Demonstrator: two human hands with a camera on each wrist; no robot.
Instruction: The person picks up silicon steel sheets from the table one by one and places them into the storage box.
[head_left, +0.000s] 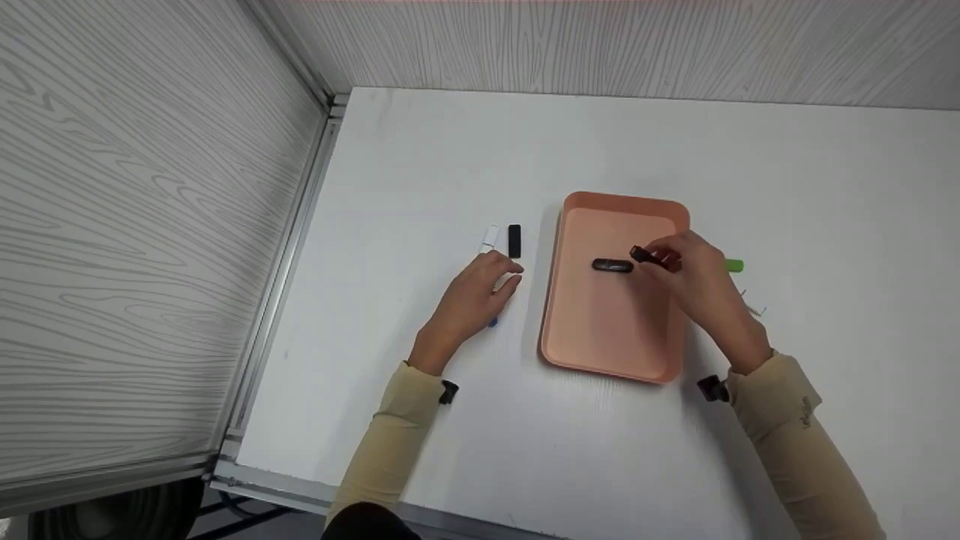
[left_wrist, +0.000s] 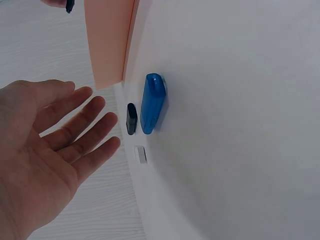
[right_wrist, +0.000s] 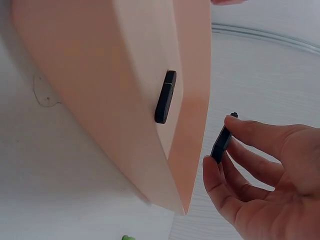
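Observation:
Between thumb and fingers my right hand (head_left: 701, 279) pinches a slim black USB stick (right_wrist: 221, 144) above the right part of a pink tray (head_left: 600, 341). A second black USB stick (head_left: 613, 265), with a thin line across it, lies inside the tray. My left hand (head_left: 471, 298) hovers left of the tray, fingers spread and relaxed, holding nothing. Close by it on the table are a blue USB stick (left_wrist: 152, 104) with a loop at one end, a black stick (head_left: 514, 241) and a white stick (head_left: 490, 237). In the head view the left hand hides most of the blue one.
To the tray's right a green object (head_left: 734, 265) shows past the right hand, with thin pale strands (head_left: 752, 306) nearer me. Wood-grain panels (head_left: 150, 225) stand along the left side and back of the white table (head_left: 450, 150).

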